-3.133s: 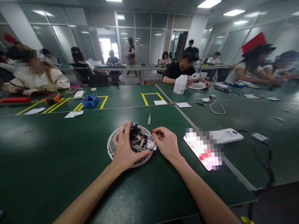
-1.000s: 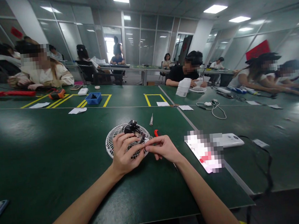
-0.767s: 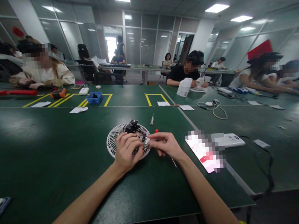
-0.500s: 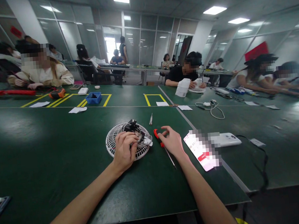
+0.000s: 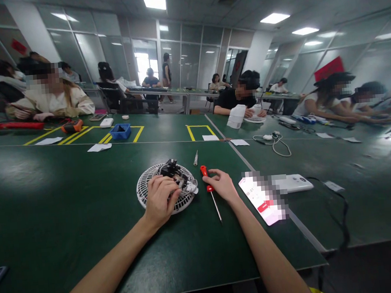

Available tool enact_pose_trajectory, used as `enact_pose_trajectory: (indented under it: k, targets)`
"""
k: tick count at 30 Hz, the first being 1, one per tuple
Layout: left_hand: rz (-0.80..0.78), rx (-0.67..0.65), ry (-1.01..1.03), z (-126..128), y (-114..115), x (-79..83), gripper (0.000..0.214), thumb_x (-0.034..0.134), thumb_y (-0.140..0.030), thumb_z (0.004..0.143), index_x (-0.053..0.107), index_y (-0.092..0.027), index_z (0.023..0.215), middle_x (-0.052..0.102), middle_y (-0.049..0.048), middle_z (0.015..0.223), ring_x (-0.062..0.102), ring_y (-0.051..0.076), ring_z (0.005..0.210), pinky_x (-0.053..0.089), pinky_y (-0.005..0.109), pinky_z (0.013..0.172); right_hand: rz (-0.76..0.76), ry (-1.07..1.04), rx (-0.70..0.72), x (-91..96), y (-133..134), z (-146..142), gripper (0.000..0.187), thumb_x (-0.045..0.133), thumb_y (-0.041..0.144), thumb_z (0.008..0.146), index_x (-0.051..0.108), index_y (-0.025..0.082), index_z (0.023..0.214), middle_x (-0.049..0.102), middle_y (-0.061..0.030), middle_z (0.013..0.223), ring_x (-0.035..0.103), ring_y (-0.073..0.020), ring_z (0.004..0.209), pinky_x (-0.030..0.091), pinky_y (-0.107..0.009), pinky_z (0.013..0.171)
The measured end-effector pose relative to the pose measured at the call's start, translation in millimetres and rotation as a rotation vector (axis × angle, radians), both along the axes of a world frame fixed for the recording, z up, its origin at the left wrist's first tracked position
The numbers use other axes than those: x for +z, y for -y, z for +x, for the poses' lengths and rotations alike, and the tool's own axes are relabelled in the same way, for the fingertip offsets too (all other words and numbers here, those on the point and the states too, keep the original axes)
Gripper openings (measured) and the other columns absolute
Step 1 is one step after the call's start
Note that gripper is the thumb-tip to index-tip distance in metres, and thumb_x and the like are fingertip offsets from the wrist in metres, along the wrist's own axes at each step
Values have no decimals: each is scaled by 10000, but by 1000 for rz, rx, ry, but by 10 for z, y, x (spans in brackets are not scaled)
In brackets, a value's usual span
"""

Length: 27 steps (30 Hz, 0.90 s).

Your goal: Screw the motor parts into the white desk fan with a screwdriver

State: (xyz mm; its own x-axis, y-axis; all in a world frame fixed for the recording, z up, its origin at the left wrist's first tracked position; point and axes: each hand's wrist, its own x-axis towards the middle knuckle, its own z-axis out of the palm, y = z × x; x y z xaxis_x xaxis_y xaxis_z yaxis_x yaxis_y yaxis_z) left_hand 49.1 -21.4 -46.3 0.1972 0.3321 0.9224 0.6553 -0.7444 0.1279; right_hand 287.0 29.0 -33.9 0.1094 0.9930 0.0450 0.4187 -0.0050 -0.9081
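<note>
A round white fan grille (image 5: 144, 193) lies on the green table, with a black and white motor assembly (image 5: 172, 167) and wires on top. My left hand (image 5: 159, 196) is closed over the assembly, fingers curled against its near side; its fingertips are partly hidden. To the right lies a screwdriver (image 5: 215, 203) with a red handle and a metal shaft pointing towards me. My right hand (image 5: 222, 185) has its thumb and index finger at the handle, in a loose pinch. A small pointed tool (image 5: 195, 158), pale in colour, lies beyond the grille.
A lit phone (image 5: 259, 200) lies right of my right hand, beside a white device (image 5: 295, 183) with a black cable. A blue bin (image 5: 120, 131), paper slips (image 5: 100, 147) and a white cable (image 5: 280, 146) are farther back. Several people sit around the tables.
My right fingers have come closer onto the red handle, and the screwdriver has turned slightly, its tip swinging left. My left hand stays on the motor assembly. The view has shifted a little.
</note>
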Motion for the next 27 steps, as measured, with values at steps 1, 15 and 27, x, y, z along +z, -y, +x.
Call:
enact_pose_trajectory:
  k: [1,15,27]
  targets:
    - [-3,0,2,2,-1,2,60,596,-178,949,605,-234,967,736,4,871,671,201,938,450,419,977,-3,-161,17,8,-8,6,400,802,396,709,679,185,1026,627,39,584,600,-152,529,427,-255,527]
    - [-32,20,173,11,-44,-64,142,562,-116,955,579,-215,1056,700,27,916,632,188,919,489,391,915,-2,-969,7,111,46,-39,353,859,337,642,582,234,834,667,40,640,696,-156,552,585,-243,515]
    - [-31,26,191,28,-28,-55,115,558,-144,959,589,-219,1040,701,29,924,642,191,902,499,385,883,82,-968,-7,66,50,-94,393,879,360,623,546,231,786,691,25,670,683,-146,526,595,-237,499]
